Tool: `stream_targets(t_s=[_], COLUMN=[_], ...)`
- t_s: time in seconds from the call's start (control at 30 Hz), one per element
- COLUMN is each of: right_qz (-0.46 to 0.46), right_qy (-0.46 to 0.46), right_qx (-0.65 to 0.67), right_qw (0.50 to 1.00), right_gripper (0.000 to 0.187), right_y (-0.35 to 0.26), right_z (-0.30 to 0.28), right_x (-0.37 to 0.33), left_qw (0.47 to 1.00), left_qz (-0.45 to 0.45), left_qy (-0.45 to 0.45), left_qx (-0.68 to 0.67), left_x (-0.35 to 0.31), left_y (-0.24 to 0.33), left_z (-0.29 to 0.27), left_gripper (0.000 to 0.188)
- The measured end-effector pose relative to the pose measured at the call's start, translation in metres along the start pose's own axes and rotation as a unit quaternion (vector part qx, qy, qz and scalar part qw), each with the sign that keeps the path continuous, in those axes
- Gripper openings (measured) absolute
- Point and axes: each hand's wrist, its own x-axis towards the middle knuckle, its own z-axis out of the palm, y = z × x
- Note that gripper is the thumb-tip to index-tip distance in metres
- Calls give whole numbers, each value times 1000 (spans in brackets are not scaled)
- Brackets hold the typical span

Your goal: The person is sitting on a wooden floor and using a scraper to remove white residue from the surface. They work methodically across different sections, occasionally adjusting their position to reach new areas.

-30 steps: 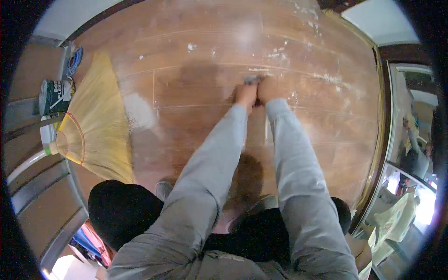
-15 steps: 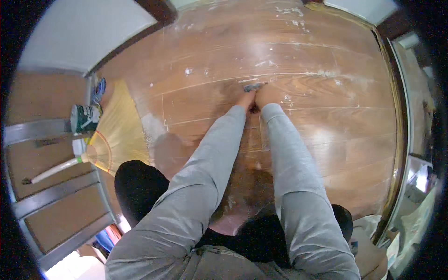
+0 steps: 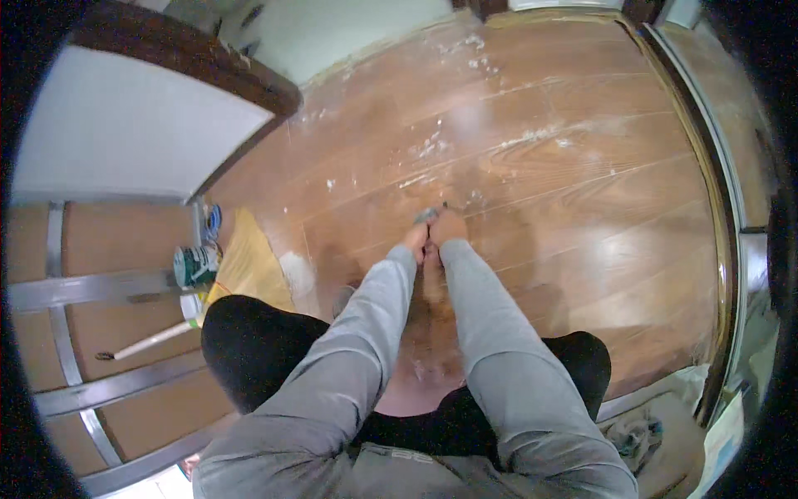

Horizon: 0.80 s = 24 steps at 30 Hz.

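My two hands are together low over the wood-look floor [image 3: 573, 274], straight ahead of my knees. Between them they grip a scraper, whose grey blade [image 3: 427, 215] shows just past the fingers, at or close to the boards. My left hand [image 3: 416, 238] is closed on the near left side of the tool. Pressed against it, my right hand [image 3: 450, 224] is closed too. The handle is mostly hidden by the fingers. Whitish smears [image 3: 432, 143] and specks mark the boards beyond the blade.
A straw broom [image 3: 248, 258] lies at the left by a green and white container [image 3: 194, 265] and a metal-framed panel [image 3: 125, 289]. A dark-edged white panel [image 3: 150, 116] stands far left. Along the right runs a door track [image 3: 725, 249]; a crumpled cloth [image 3: 638, 439] lies near right.
Both hands and the scraper appear nearer to my knees and slightly left. The view has also shifted, bringing more of the far wall edge into sight.
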Motion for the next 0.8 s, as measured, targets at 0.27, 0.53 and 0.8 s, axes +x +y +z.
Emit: stream_targets(t_s=[0.27,0.53,0.8], right_qz=[-52,44,94], right_qy=[24,11,52], right_qx=[-124,-145,-122], right_qw=[991,988,987], right_gripper=[33,37,37], right_y=[-37,-49,-46], right_z=[-10,-40,-20], right_x=[47,59,14], left_qw=[976,981,986], left_qz=[147,146,145], left_qy=[-70,-9,73], left_qx=[-144,-129,28], left_x=[51,28,-29], left_y=[21,54,48], left_z=[-3,27,12], left_gripper=[40,35,53])
